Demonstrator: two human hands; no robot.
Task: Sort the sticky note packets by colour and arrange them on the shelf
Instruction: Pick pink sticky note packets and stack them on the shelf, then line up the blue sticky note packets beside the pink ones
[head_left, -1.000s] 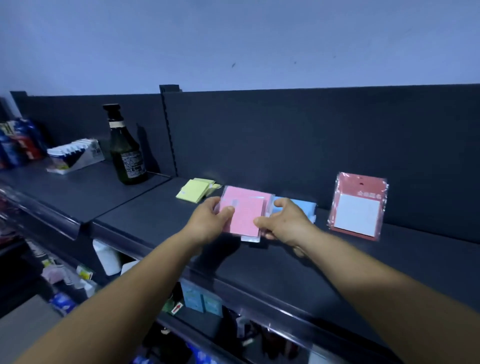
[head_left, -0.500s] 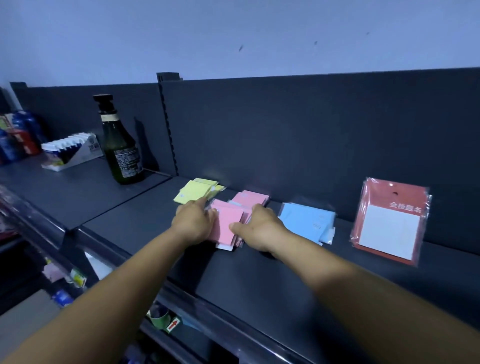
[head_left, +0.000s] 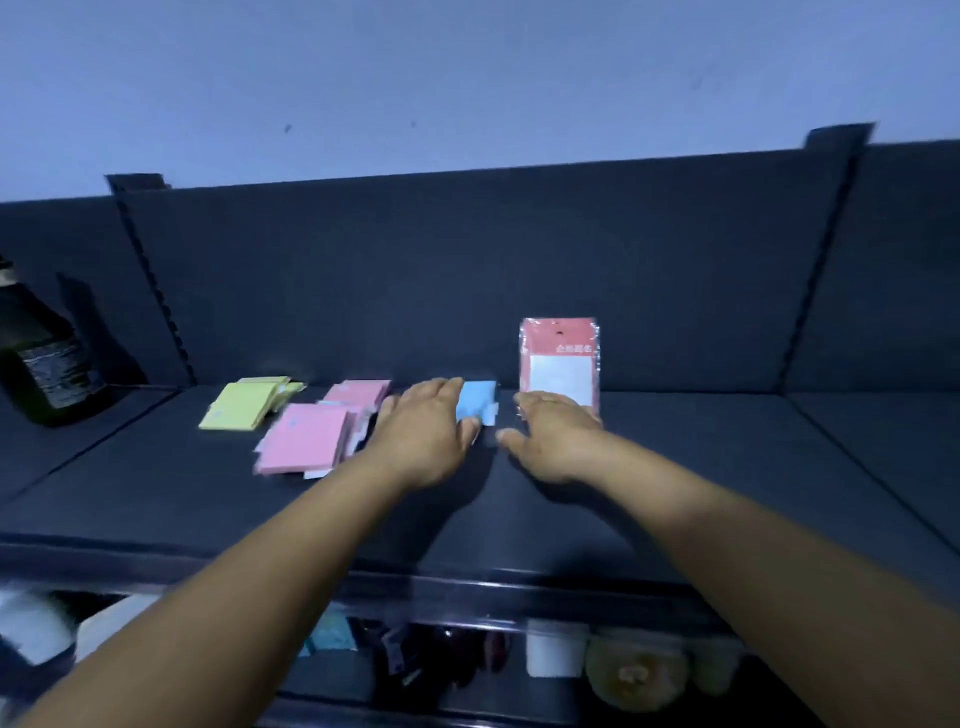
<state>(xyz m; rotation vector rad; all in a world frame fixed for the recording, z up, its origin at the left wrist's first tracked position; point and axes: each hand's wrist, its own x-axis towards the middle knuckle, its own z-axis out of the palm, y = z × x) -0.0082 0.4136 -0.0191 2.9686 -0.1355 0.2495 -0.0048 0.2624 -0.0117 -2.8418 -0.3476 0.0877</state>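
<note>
The dark shelf (head_left: 675, 467) carried everything, with a dark bottle (head_left: 47, 364) at its far left. The left hand (head_left: 423, 436) reached flat over the blue packets (head_left: 478, 402), fingers straight and gripping nothing, covering their left part. The right hand (head_left: 556, 436) lay just right of the blue ones, fingers extended, in front of the red packet (head_left: 560, 358) leaning upright against the back panel. Pink packets (head_left: 306, 436) lay just left of the left hand, yellow packets (head_left: 239, 405) beyond them.
</note>
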